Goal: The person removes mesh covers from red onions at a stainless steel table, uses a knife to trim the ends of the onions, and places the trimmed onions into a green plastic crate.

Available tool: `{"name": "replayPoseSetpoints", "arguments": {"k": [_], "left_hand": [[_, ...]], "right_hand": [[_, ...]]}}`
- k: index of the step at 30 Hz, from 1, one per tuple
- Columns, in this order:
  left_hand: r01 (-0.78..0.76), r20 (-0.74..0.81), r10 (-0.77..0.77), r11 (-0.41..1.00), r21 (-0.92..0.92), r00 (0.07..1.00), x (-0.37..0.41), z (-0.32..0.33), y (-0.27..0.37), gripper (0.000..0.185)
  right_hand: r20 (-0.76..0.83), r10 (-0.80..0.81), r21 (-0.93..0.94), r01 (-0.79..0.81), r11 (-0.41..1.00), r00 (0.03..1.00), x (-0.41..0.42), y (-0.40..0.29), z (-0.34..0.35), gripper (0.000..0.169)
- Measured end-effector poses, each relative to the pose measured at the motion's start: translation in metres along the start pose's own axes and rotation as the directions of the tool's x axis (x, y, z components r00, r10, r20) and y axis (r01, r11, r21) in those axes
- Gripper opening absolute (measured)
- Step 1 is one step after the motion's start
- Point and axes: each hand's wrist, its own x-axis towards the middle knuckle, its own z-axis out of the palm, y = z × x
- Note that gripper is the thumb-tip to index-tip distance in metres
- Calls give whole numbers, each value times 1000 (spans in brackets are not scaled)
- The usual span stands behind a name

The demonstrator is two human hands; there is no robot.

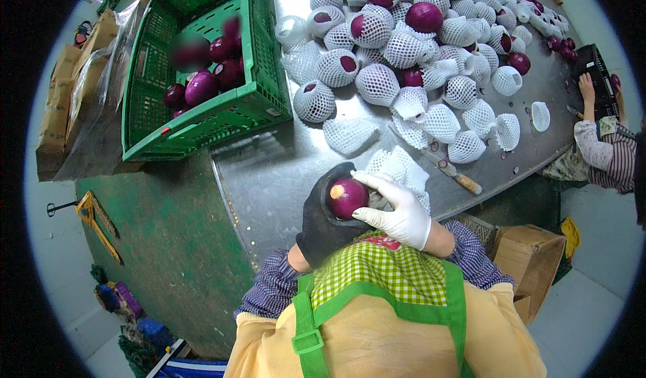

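A peeled red onion [349, 199], its pale cut end showing, is held between my two hands near the table's front edge. My left hand [328, 216], in a black glove, cups it from the left and below. Thumb and fingers of my right hand [396, 209], in a white glove, touch its right side. White foam net sleeves [398, 168] lie just behind my right hand. A knife with a wooden handle [468, 183] rests to the right on the steel table. Many onions in foam nets [377, 84] are heaped beyond.
A green plastic crate [202, 120] holding several red onions stands at the left, near cardboard boxes [59, 105]. A co-worker's hand [587, 89] is at a black crate [595, 62] on the far right. An open cardboard box [525, 257] stands below the table at the right.
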Motion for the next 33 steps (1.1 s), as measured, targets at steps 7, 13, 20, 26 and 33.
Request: {"name": "replayPoseSetpoints", "arguments": {"k": [7, 13, 20, 26, 33], "left_hand": [[49, -7, -48, 993, 104, 999, -6, 0, -11, 76], [0, 34, -1, 1000, 17, 999, -3, -2, -9, 73], [210, 108, -199, 972, -104, 974, -3, 2, 2, 75], [229, 122, -224, 973, -29, 967, -7, 4, 7, 67], [346, 312, -290, 928, -140, 905, -22, 8, 13, 66]], "right_hand": [[-345, -162, -618, -94, 781, 925, -35, 41, -57, 50], [-649, 166, -717, -670, 192, 743, -92, 127, -129, 55], [-510, 44, -726, -457, 513, 859, -121, 159, -139, 37], [-443, -38, -568, -247, 785, 896, -113, 62, -93, 32], [24, -383, -704, 288, 650, 923, -59, -17, -40, 39]]}}
